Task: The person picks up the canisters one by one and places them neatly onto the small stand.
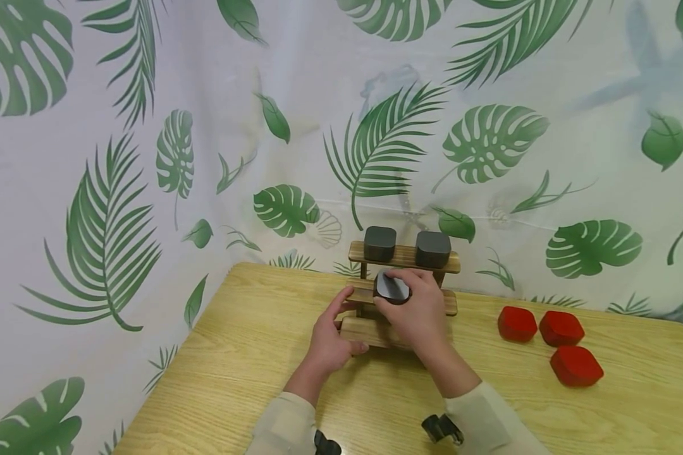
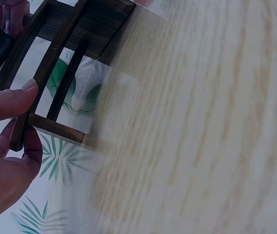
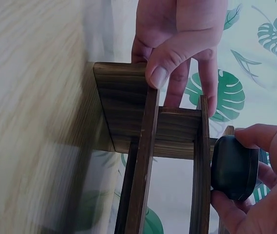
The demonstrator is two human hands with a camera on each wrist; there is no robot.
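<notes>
My right hand (image 1: 420,311) pinches a dark rounded block (image 1: 392,287) at the middle step of a small wooden three-step rack (image 1: 370,330). In the right wrist view the block (image 3: 234,167) touches a slat, thumb and fingers on either side of it. My left hand (image 1: 331,338) grips the rack's left end, thumb at the lowest step; in the left wrist view its thumb and fingers close round a slat (image 2: 50,58). On the top step sit two more dark blocks, one at left (image 1: 379,244) and one at right (image 1: 432,249).
Three red blocks lie on the wooden table (image 1: 227,379) right of the rack: one nearest it (image 1: 516,324), one beside that (image 1: 561,328), one closer to the front (image 1: 577,366). A leaf-patterned cloth (image 1: 227,126) hangs behind the table and at its left.
</notes>
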